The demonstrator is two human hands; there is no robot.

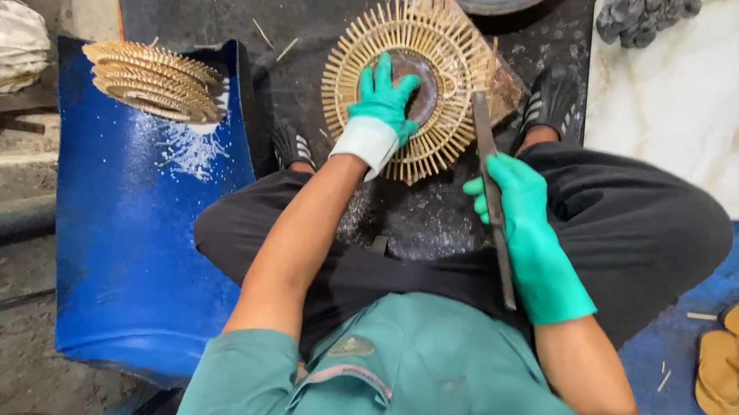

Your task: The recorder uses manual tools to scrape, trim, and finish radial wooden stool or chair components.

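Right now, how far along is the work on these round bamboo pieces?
Done, by the look of it: a stack of bamboo rings lies on the blue sheet. In hand: the left hand presses one bamboo ring flat while the right hand holds a long blade at its edge. What is left cannot be told; no untouched pieces show.

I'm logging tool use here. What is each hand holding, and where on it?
Right hand grips a long flat blade around its middle. Left hand holds nothing; it presses flat on the round cane frame's centre.
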